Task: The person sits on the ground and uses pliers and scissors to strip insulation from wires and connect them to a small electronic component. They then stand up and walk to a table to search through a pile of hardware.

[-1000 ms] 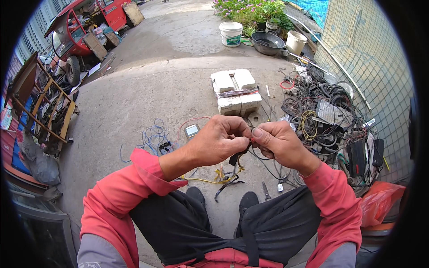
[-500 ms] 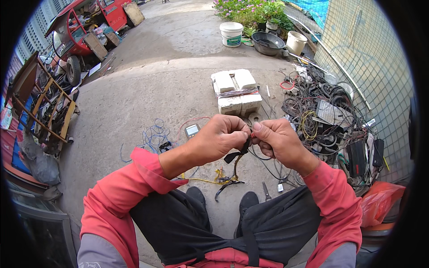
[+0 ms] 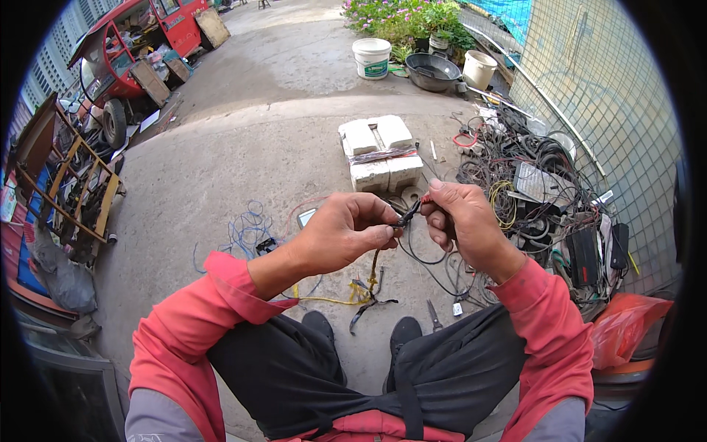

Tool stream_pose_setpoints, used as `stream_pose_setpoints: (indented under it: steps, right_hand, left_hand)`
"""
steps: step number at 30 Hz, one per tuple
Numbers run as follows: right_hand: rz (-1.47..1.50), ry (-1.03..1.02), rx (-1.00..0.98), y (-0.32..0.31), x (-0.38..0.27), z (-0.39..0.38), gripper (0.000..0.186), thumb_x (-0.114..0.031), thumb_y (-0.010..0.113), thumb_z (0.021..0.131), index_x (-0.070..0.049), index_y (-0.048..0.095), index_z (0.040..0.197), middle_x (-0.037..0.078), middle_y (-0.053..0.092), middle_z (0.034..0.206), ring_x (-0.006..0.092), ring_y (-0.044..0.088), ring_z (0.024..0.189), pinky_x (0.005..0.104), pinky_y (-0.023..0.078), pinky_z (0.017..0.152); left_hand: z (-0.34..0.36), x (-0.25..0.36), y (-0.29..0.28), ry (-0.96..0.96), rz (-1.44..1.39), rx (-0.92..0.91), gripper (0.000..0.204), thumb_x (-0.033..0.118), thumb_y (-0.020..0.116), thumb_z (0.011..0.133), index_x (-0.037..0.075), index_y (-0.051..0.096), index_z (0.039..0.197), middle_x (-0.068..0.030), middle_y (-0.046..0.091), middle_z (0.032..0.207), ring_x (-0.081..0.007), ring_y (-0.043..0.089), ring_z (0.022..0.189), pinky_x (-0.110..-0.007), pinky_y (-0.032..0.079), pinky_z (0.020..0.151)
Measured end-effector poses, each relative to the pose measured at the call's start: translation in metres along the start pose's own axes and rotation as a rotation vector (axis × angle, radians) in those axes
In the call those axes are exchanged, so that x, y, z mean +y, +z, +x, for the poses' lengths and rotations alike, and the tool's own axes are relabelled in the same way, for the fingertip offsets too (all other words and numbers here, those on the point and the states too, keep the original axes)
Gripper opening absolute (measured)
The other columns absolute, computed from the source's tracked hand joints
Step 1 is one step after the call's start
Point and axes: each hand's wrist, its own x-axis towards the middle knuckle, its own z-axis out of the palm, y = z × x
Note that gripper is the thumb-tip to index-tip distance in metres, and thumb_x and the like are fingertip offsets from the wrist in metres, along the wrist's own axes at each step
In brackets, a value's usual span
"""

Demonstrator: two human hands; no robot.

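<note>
Between my two hands a cable joint wrapped in black tape (image 3: 410, 214) is held up over the ground. My left hand (image 3: 340, 232) is closed, with thumb and fingers pinching the dark, taped part. My right hand (image 3: 465, 221) is closed on the upper end, where a bit of red shows at the fingertips; whether that is wire or tape is too small to tell. Below the joint hangs a brown cable, with yellow wire (image 3: 346, 300) and black strips on the ground under it. Scissors (image 3: 434, 315) lie right of my shoes. A small meter (image 3: 306, 216) is partly hidden behind my left hand.
Ahead stands a white foam block (image 3: 379, 151) bound with cord. A tangled heap of cables (image 3: 526, 177) lies on the right beside a mesh fence (image 3: 604, 96). Loose blue wire (image 3: 250, 225) lies left. Buckets (image 3: 371, 57), a black basin (image 3: 433, 71) and a red vehicle (image 3: 143, 55) are farther off.
My hands have drawn slightly apart, and more of the taped joint shows between them. The loose black tape end that hung below my left hand no longer shows there. The view has shifted slightly.
</note>
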Motion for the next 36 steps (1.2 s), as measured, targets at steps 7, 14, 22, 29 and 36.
stream_pose_setpoints:
  steps: [7, 14, 22, 29, 36]
  right_hand:
    - [-0.171, -0.025, -0.042, 0.004, 0.003, 0.002, 0.026, -0.018, 0.074, 0.091, 0.003, 0.060, 0.098, 0.008, 0.067, 0.080, 0.0139, 0.068, 0.067, 0.0214, 0.048, 0.045]
    - [-0.108, -0.107, -0.042, 0.003, 0.009, 0.006, 0.020, -0.007, 0.076, 0.086, 0.003, 0.061, 0.096, 0.011, 0.069, 0.087, 0.0140, 0.068, 0.072, 0.0249, 0.054, 0.055]
    - [-0.024, -0.140, 0.024, 0.004, 0.007, 0.004, 0.015, -0.001, 0.074, 0.086, 0.002, 0.061, 0.093, 0.011, 0.070, 0.088, 0.0134, 0.068, 0.075, 0.0266, 0.057, 0.063]
    - [0.010, -0.133, 0.091, 0.005, 0.010, 0.005, 0.014, 0.000, 0.073, 0.086, 0.002, 0.061, 0.092, 0.012, 0.071, 0.089, 0.0137, 0.068, 0.073, 0.0261, 0.059, 0.063]
    - [0.003, -0.122, 0.163, 0.007, 0.011, 0.007, 0.015, -0.001, 0.075, 0.085, 0.001, 0.060, 0.085, 0.011, 0.069, 0.081, 0.0143, 0.068, 0.067, 0.0260, 0.058, 0.057]
  left_hand:
    - [-0.003, 0.004, 0.008, 0.092, 0.227, 0.039, 0.015, 0.003, 0.065, 0.095, -0.007, 0.065, 0.107, -0.0107, 0.072, 0.095, -0.0156, 0.071, 0.089, -0.028, 0.058, 0.079]
    - [-0.005, 0.007, 0.006, 0.027, 0.212, 0.049, 0.012, 0.001, 0.062, 0.096, -0.007, 0.065, 0.104, -0.0117, 0.072, 0.092, -0.0169, 0.072, 0.087, -0.028, 0.057, 0.076]
    - [-0.005, 0.007, 0.001, 0.024, 0.201, 0.061, 0.010, 0.002, 0.060, 0.097, -0.007, 0.065, 0.101, -0.0124, 0.073, 0.093, -0.0184, 0.073, 0.090, -0.028, 0.058, 0.079]
    - [-0.004, 0.009, 0.003, 0.121, 0.325, 0.061, 0.008, -0.005, 0.060, 0.093, -0.006, 0.066, 0.097, -0.0117, 0.073, 0.096, -0.0163, 0.070, 0.093, -0.029, 0.056, 0.084]
    - [-0.004, 0.009, -0.002, 0.268, 0.582, 0.050, 0.006, -0.008, 0.064, 0.085, -0.004, 0.063, 0.090, -0.0105, 0.067, 0.101, -0.0151, 0.065, 0.088, -0.029, 0.053, 0.078]
